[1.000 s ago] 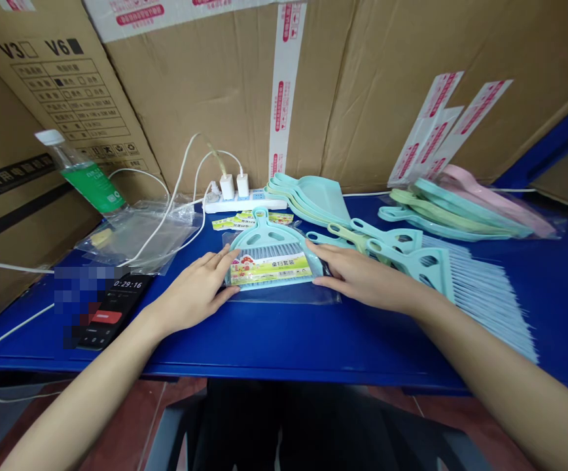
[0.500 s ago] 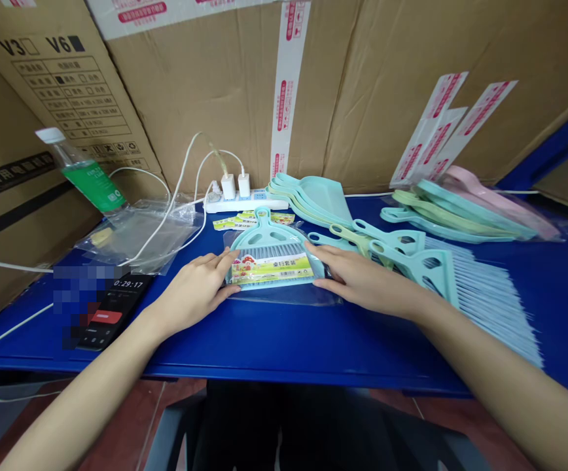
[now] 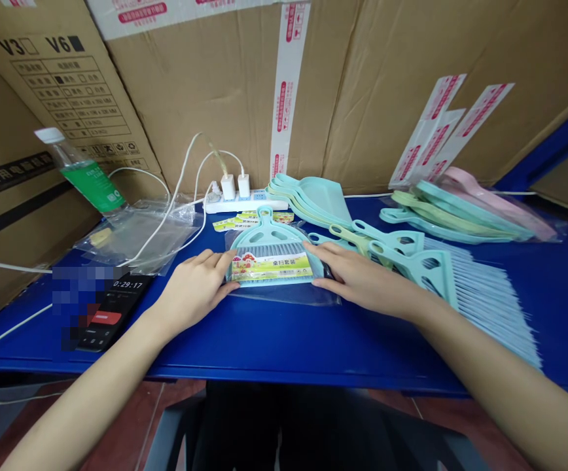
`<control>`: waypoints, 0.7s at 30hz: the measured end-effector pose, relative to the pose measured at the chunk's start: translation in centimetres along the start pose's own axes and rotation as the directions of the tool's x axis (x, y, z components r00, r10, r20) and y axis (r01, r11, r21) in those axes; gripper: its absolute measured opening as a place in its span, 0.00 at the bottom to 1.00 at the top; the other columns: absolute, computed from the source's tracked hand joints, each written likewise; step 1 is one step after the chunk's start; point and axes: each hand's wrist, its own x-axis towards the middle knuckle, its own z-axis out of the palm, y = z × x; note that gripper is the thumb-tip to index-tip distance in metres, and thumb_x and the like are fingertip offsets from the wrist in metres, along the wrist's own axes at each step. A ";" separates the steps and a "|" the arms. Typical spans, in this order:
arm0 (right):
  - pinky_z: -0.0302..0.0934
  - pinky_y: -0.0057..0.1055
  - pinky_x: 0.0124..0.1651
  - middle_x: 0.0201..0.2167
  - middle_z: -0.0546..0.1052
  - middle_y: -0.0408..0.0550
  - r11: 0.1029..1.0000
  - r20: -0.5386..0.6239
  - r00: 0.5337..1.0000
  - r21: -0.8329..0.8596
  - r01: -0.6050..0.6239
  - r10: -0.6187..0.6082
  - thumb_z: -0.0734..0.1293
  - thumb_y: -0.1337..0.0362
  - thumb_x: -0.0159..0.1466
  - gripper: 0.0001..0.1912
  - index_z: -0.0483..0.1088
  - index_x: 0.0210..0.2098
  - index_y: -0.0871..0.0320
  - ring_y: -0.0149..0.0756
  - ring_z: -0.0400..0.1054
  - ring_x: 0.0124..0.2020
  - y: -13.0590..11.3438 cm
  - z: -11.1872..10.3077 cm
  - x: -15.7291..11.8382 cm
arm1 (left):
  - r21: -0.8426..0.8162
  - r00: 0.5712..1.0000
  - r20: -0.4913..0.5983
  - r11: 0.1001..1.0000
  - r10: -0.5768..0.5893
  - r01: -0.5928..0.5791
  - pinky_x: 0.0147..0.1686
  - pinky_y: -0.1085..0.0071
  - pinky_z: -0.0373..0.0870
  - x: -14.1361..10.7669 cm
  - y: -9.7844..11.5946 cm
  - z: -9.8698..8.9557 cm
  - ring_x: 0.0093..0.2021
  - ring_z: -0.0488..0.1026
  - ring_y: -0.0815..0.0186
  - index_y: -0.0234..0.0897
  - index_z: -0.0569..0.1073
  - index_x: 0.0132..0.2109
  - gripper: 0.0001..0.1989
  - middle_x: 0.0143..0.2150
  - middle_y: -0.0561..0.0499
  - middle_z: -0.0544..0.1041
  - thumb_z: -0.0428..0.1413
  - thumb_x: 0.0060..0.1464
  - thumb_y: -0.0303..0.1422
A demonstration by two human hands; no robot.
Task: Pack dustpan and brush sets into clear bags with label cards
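A light-blue dustpan and brush set (image 3: pixel 267 230) in a clear plastic bag lies on the blue table, handle pointing away from me. Across its bristles runs a yellow-green printed label (image 3: pixel 271 264) with mushrooms on it. My left hand (image 3: pixel 198 284) grips the set's left edge between thumb and fingers. On the opposite edge, my right hand (image 3: pixel 347 271) holds it in the same way. Just right of the set lie several loose hand brushes (image 3: pixel 431 261), mostly light blue, one with a green handle. Behind it are more printed labels (image 3: pixel 237 222).
Stacked dustpans (image 3: pixel 326 196) rest behind the brushes; bagged sets (image 3: pixel 475 212) lie at the far right. A power strip (image 3: pixel 247 204) with chargers and white cables stands at the back. Left are a bottle (image 3: pixel 88 180), plastic bags (image 3: pixel 141 232) and a phone (image 3: pixel 112 314). Cardboard (image 3: pixel 215 85) walls the back.
Almost nothing differs. The view has shifted very slightly, and both hands keep their hold on the bagged set, which stays in the same place.
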 end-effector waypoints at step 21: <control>0.63 0.38 0.40 0.32 0.75 0.51 0.998 0.018 0.999 0.049 -0.037 0.037 0.57 0.60 0.68 0.32 0.52 0.70 0.60 0.48 0.70 0.39 -0.5 0.0 0.0 | -0.087 0.997 0.062 0.995 0.049 -0.044 0.35 0.66 0.72 0.1 -0.2 -0.5 0.35 0.72 0.60 0.38 0.67 0.36 0.05 0.30 0.50 0.72 0.52 0.62 0.30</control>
